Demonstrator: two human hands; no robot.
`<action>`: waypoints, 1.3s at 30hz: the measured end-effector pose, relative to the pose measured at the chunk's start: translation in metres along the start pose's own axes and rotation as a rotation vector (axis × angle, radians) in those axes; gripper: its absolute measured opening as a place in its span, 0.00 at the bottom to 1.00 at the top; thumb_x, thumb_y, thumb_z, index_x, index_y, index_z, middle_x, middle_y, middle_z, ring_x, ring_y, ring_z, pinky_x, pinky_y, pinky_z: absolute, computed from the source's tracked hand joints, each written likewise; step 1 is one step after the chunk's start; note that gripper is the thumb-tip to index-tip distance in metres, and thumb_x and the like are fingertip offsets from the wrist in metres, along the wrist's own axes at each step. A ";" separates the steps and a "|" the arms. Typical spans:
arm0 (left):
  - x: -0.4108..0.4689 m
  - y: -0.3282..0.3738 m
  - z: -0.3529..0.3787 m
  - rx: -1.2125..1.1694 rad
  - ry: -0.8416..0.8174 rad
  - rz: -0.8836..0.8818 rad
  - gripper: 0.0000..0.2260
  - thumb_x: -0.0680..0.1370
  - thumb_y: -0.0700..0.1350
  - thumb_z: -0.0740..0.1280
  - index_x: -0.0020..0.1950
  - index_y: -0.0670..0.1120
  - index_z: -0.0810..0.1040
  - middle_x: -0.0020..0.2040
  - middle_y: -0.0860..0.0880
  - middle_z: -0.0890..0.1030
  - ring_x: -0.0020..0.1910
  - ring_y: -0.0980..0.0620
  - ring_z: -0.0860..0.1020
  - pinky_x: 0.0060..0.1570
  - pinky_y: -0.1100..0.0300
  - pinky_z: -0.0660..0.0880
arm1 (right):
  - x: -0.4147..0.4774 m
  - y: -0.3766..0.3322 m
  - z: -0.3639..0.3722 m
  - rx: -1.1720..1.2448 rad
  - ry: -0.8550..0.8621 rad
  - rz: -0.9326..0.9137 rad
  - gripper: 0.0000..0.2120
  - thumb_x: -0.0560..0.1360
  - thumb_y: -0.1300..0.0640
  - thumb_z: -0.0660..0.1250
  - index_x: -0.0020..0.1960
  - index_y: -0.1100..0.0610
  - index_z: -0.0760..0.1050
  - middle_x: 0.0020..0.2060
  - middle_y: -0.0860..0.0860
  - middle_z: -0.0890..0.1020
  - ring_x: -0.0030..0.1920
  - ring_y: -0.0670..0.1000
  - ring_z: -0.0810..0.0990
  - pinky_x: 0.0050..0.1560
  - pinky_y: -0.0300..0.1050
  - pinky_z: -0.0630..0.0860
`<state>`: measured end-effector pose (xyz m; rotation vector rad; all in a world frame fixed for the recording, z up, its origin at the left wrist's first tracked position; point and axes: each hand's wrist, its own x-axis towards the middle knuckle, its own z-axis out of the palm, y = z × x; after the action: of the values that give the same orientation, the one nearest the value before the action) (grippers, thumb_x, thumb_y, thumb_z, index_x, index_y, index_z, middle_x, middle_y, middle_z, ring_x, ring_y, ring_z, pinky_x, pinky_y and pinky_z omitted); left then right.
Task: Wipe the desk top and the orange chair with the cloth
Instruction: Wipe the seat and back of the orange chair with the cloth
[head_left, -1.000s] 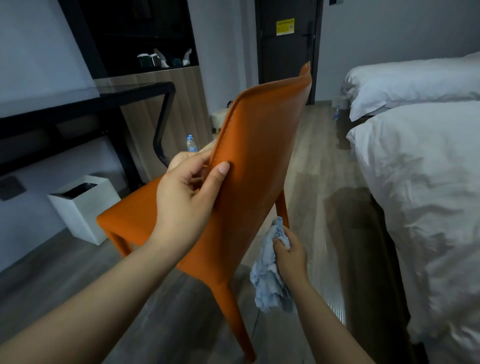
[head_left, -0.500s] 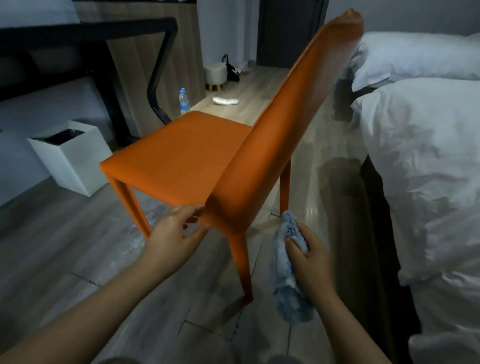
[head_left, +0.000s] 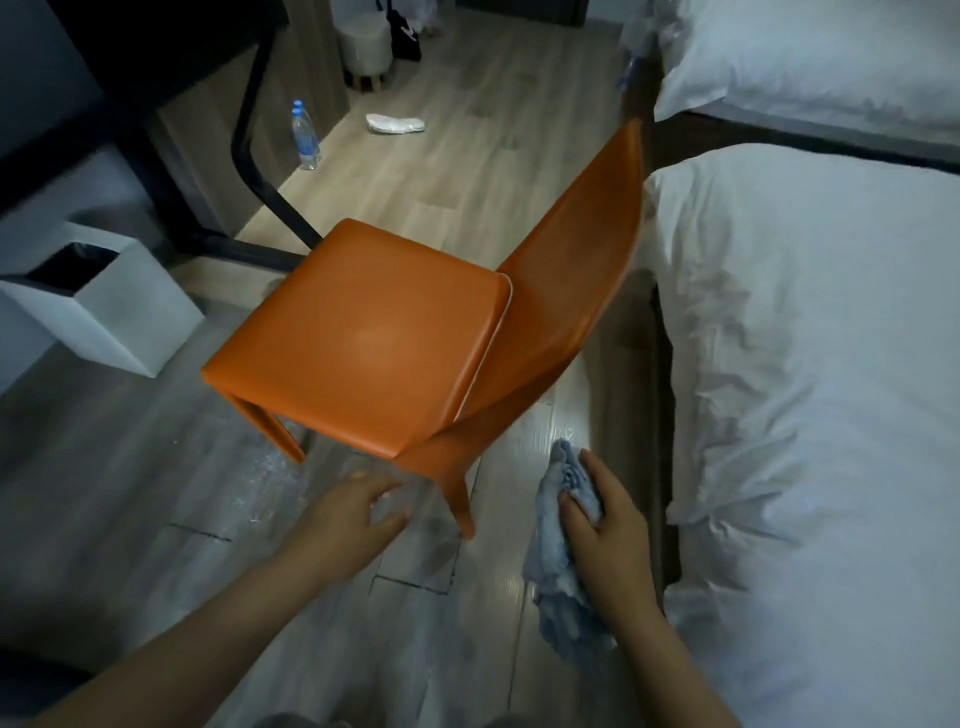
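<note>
While chair (head_left: 363, 338) stands on floor (head_left: 156, 493) between worktop (head_left: 171, 47) and bed (head_left: 810, 364), right hand (head_left: 602, 525) grips bunched cloth (head_left: 556, 566) just beside the backrest, apparently ready to wipe. Left hand (head_left: 353, 512), loosely curled and empty, hovers near the rear leg, likely to steady it.

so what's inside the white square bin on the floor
The white square bin shows a black liner at its opening; anything deeper is hidden by its walls and the dark.
</note>
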<state>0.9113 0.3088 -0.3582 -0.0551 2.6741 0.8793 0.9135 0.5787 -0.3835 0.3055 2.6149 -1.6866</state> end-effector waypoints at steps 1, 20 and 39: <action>-0.009 0.016 -0.013 -0.001 -0.014 -0.007 0.17 0.78 0.52 0.66 0.65 0.50 0.74 0.58 0.52 0.76 0.54 0.57 0.74 0.49 0.65 0.68 | -0.005 -0.020 -0.015 -0.012 0.004 -0.006 0.23 0.78 0.52 0.64 0.72 0.47 0.67 0.65 0.44 0.75 0.63 0.42 0.74 0.65 0.50 0.73; -0.081 0.269 -0.170 -0.111 0.077 0.012 0.19 0.78 0.51 0.66 0.67 0.46 0.74 0.63 0.48 0.75 0.58 0.52 0.75 0.54 0.60 0.71 | -0.017 -0.267 -0.234 -0.050 0.046 -0.188 0.21 0.79 0.55 0.64 0.71 0.50 0.69 0.63 0.44 0.76 0.60 0.41 0.75 0.59 0.28 0.71; 0.104 0.333 -0.223 -0.186 0.117 -0.041 0.18 0.78 0.51 0.66 0.67 0.48 0.73 0.63 0.49 0.75 0.57 0.53 0.74 0.55 0.59 0.73 | 0.198 -0.316 -0.253 -0.075 -0.066 -0.242 0.21 0.79 0.55 0.63 0.72 0.50 0.68 0.63 0.43 0.75 0.59 0.39 0.75 0.54 0.23 0.69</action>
<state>0.7029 0.4547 -0.0322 -0.2102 2.6773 1.1422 0.6887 0.7119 -0.0163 -0.0710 2.7510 -1.6223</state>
